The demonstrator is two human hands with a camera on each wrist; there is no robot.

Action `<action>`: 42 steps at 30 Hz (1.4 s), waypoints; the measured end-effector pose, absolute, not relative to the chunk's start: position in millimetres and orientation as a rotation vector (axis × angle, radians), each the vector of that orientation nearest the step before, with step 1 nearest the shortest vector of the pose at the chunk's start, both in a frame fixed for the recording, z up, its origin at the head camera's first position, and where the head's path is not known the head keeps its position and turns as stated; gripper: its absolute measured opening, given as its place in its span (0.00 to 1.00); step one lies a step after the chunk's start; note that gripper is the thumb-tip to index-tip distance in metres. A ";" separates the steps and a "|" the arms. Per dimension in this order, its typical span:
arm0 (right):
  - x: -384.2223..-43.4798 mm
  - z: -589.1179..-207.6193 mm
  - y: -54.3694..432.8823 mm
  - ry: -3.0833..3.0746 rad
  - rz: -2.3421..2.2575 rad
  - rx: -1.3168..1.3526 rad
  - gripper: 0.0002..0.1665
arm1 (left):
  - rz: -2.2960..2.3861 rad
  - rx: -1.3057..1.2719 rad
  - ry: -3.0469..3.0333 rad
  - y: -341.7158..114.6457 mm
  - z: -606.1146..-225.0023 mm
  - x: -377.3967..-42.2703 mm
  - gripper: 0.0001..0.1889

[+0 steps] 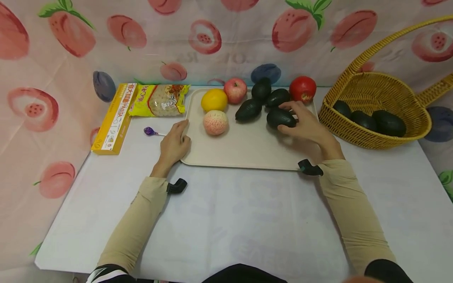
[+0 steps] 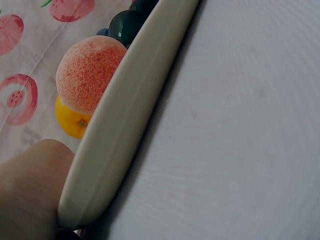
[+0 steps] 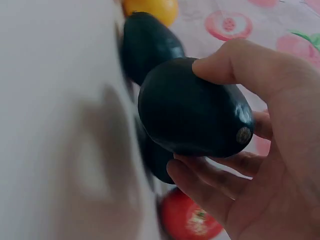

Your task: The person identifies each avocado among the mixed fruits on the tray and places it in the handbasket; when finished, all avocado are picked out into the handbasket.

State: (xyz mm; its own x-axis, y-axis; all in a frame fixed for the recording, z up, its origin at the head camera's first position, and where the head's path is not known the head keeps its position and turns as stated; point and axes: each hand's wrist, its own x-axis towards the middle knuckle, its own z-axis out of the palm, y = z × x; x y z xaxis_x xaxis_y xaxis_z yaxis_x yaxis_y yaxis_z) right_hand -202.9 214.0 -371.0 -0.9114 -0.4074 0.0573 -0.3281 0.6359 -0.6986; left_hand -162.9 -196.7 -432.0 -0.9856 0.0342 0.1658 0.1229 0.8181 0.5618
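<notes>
My right hand (image 1: 306, 124) grips a dark green avocado (image 1: 280, 118) over the right part of a cream tray (image 1: 226, 155). In the right wrist view the thumb presses one side of this avocado (image 3: 192, 110), with the fingers round the other. At the tray's left rim, my left hand (image 1: 174, 143) holds the edge; part of it is hidden in the left wrist view. Behind the held avocado lie three more avocados (image 1: 249, 110). A lemon-yellow fruit (image 1: 214, 100), a speckled peach (image 1: 216, 122), a red apple (image 1: 235, 90) and a tomato (image 1: 302, 89) are also on the tray.
To the right stands a yellow wicker basket (image 1: 375, 141) with a tall handle and three avocados (image 1: 389, 123) inside. Left of the tray are a yellow pasta box (image 1: 114, 120), a yellow food bag (image 1: 159, 100) and a purple lollipop (image 1: 150, 131). A fruit-print cloth hangs behind.
</notes>
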 end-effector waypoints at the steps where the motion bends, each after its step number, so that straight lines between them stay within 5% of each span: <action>1: -201.6 -367.9 215.5 2.737 -1.154 -0.614 0.37 | -0.898 -0.123 -2.851 -196.5 -431.7 -162.9 0.30; 42: -167.6 -309.7 304.6 2.802 -1.724 -0.429 0.39 | -0.857 -0.121 -2.856 -196.0 -432.1 -163.4 0.29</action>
State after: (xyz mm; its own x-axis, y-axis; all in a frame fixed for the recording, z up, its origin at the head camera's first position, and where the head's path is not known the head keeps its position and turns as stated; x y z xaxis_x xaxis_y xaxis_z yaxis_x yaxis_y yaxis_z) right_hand -167.6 304.6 -309.7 -0.9514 -0.1255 0.2813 -0.3076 0.4312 -0.8482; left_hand -163.4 -196.0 -432.1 -0.9845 0.0319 0.1726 0.1217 0.8329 0.5398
